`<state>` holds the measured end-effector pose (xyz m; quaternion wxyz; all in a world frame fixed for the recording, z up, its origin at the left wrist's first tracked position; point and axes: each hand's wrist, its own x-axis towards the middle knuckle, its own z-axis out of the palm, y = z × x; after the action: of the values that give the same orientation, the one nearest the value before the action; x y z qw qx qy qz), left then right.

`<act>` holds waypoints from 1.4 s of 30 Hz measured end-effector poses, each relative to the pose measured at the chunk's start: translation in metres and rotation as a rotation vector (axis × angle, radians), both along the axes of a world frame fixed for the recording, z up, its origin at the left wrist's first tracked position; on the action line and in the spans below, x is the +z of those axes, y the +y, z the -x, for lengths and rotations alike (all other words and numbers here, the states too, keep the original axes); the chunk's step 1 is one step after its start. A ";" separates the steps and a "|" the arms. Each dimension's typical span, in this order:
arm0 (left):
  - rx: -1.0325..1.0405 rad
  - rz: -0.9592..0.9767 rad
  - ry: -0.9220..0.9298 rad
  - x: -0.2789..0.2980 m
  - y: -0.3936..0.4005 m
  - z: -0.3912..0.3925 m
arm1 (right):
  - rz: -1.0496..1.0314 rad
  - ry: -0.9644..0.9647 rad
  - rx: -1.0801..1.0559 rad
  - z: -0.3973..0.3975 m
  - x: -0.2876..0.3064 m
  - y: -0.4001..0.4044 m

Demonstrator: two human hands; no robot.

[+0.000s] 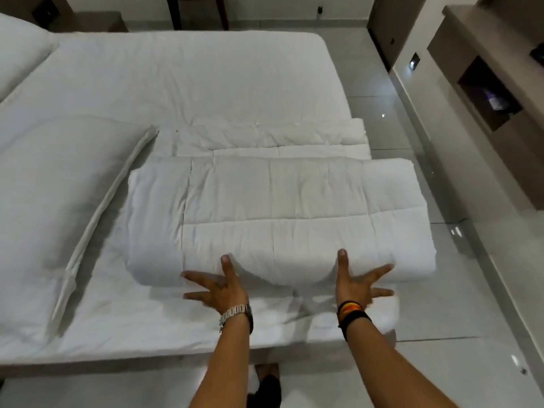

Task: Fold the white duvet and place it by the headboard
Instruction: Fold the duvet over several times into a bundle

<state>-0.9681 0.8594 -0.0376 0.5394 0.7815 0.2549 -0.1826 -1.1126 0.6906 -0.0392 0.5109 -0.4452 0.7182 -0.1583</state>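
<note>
The white quilted duvet [276, 213] lies folded into a thick bundle on the near right part of the bed [191, 81], its right end hanging past the mattress edge. More of its layers show behind the bundle. My left hand [219, 285] and my right hand [357, 282] rest with fingers spread against the bundle's near edge, holding nothing. The headboard is out of view to the left.
Two white pillows lie on the left, one large pillow [59, 187] near me and another pillow [20, 51] at the far corner. Glossy floor tiles [471, 290] run along the right, beside a wall unit [494, 83]. Chair legs [197, 10] stand beyond the bed.
</note>
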 end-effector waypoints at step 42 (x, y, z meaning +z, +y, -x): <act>-0.825 -0.766 -0.958 0.096 -0.020 -0.062 | 1.139 0.496 1.014 -0.030 0.111 -0.095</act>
<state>-0.9065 0.8393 0.0585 0.1687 0.9414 -0.2770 0.0925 -1.0825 0.5953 0.0714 0.0404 -0.9318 0.3300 -0.1458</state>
